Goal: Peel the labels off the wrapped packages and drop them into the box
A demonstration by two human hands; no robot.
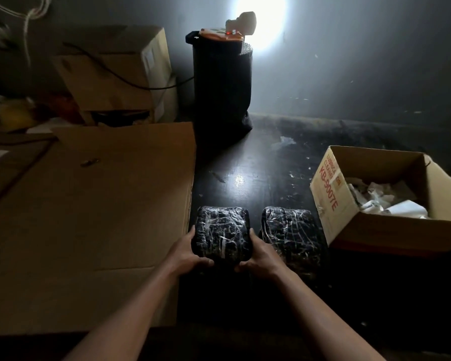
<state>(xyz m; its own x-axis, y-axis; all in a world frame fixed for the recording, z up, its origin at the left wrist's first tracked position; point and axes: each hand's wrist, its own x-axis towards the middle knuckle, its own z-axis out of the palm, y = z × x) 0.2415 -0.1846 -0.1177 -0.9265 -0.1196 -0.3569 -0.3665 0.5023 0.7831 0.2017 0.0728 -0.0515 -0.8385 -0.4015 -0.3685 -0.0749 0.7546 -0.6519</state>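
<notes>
Two dark packages wrapped in shiny plastic film lie side by side on the dark floor. My left hand (pixel 186 252) grips the near left edge of the left package (pixel 220 230), and my right hand (pixel 261 256) grips its near right corner. The right package (pixel 288 234) rests untouched just beside it. No label shows on either top face in this dim light. An open cardboard box (pixel 375 230) marked KB-9007E stands to the right, holding crumpled white paper scraps (pixel 385 199).
A large flat cardboard sheet (pixel 89 217) covers the floor at left. A tall black cylinder (pixel 221 87) with a lamp on top stands behind, lighting the wall. Stacked cardboard boxes (pixel 115 74) sit at the back left. Small white scraps dot the floor.
</notes>
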